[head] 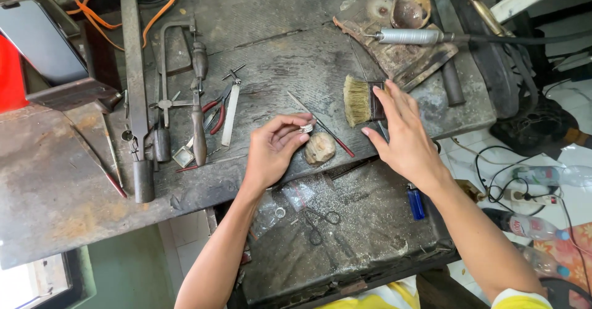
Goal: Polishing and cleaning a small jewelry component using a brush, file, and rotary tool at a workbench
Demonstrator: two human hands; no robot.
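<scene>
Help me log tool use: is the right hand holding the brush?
No: the right hand lies open over the brush handle, fingers spread and not closed, while the left hand pinches a ring.

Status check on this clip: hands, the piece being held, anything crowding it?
Left hand pinching a small silver ring at its fingertips. Right hand open, on the bristle brush. Rounded stone-like lump just under the ring; thin red-tipped rod beside it.

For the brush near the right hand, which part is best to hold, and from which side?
Probably grip the brush by its dark handle end, under the right hand, coming from the right. The pale bristles point left, so the handle faces that hand.
</scene>
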